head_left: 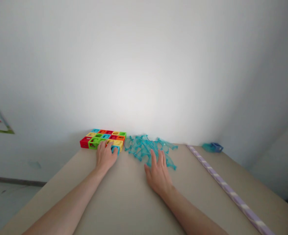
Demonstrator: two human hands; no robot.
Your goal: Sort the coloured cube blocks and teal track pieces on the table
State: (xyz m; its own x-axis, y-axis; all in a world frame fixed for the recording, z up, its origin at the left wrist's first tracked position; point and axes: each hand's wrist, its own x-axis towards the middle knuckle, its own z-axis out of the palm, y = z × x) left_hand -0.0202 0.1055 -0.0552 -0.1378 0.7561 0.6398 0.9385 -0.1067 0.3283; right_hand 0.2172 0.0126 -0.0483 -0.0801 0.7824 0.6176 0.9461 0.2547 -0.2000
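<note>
Hollow plastic cube blocks (106,136) in red, green, yellow, orange and blue lie side by side in a flat slab against the wall. My left hand (106,156) is at the slab's front edge, its fingers curled around a blue cube (115,149) that sticks out at the front right. The fingers partly hide that cube and its neighbours. A loose pile of see-through teal curved track pieces (144,147) lies just right of the slab. Over the pile's near edge, my right hand (158,171) is open, fingers spread, with nothing visibly held.
A purple-and-white striped strip (217,178) runs along the table (124,202) on the right. Beyond it, near the wall, sits a dark blue cube (216,147) with a teal piece (207,147) beside it. The white wall (144,81) borders the table's back.
</note>
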